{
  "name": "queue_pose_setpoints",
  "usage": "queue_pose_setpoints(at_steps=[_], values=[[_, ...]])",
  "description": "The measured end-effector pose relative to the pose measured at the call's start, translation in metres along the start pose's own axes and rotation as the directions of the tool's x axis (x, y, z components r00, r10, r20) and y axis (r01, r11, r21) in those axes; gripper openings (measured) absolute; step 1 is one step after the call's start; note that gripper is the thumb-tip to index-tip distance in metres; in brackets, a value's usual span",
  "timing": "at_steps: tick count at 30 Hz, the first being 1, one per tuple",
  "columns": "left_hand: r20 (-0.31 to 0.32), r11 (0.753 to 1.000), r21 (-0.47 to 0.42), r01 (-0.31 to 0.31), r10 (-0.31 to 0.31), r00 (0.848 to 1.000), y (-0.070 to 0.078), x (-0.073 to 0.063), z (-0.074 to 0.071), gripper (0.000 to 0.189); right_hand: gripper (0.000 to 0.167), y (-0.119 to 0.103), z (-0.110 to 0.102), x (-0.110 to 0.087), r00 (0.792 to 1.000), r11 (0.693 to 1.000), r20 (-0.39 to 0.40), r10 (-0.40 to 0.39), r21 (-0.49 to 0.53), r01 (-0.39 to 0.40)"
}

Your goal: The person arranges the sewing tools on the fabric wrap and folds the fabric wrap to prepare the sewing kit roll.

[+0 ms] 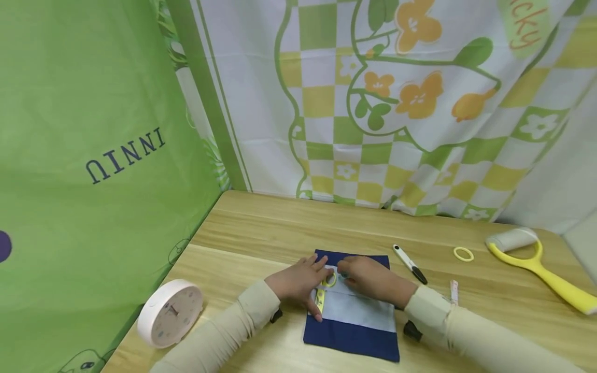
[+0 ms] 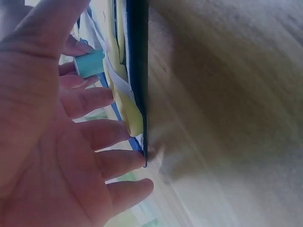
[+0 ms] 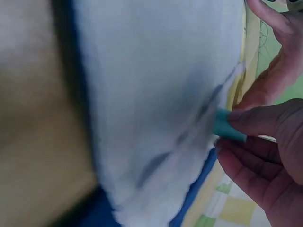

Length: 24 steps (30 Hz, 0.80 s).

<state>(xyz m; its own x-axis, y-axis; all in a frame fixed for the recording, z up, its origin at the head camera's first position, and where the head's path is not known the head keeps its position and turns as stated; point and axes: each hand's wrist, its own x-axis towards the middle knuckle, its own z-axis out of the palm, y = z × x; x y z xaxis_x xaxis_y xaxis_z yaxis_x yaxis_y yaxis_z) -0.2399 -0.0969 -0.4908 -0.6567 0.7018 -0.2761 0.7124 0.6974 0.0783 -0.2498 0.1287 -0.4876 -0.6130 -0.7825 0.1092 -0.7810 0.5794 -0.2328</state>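
Navy cloth (image 1: 350,339) lies flat on the table, with a pale blue-grey cloth (image 1: 359,310) on top of it. My left hand (image 1: 300,280) rests spread along the left edge of the cloths, its fingers straight. Beside its fingers lies a yellow ring (image 1: 330,280), and a yellow patterned strip (image 1: 320,300) sits near its thumb. Above the upper part of the pale cloth, my right hand (image 1: 373,277) pinches a small teal cylinder (image 3: 226,126) between thumb and fingers. One end of the cylinder meets the pale cloth, where a dark streak (image 3: 156,168) shows.
A white and black pen-like tool (image 1: 410,264) lies right of the cloths. Farther right are another yellow ring (image 1: 464,254), a short printed strip (image 1: 454,291) and a yellow-handled lint roller (image 1: 536,264). A pink clock (image 1: 170,313) stands at the table's left edge.
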Motion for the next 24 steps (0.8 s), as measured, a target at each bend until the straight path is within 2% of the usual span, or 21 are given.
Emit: queue_pose_setpoints(at_steps=[6,11,16,24], values=[[0.011,0.999,0.034,0.039,-0.039,0.999,0.002,-0.001,-0.004,0.121,0.012,-0.002,-0.008,0.006,0.992,0.991,0.107,-0.070,0.125,0.056],[0.022,0.997,0.055,0.053,-0.054,0.998,0.004,-0.002,-0.004,0.119,0.011,0.002,-0.006,0.004,0.991,0.976,0.099,-0.084,0.210,0.062],[0.017,0.997,0.047,0.061,-0.062,0.998,0.003,-0.003,-0.001,0.120,0.011,0.008,-0.002,0.007,0.990,0.946,0.121,-0.066,0.323,0.024],[0.022,0.999,0.006,0.043,-0.043,0.999,-0.001,-0.004,0.003,0.120,0.005,0.015,-0.003,0.014,0.986,0.914,0.164,0.016,0.397,-0.081]])
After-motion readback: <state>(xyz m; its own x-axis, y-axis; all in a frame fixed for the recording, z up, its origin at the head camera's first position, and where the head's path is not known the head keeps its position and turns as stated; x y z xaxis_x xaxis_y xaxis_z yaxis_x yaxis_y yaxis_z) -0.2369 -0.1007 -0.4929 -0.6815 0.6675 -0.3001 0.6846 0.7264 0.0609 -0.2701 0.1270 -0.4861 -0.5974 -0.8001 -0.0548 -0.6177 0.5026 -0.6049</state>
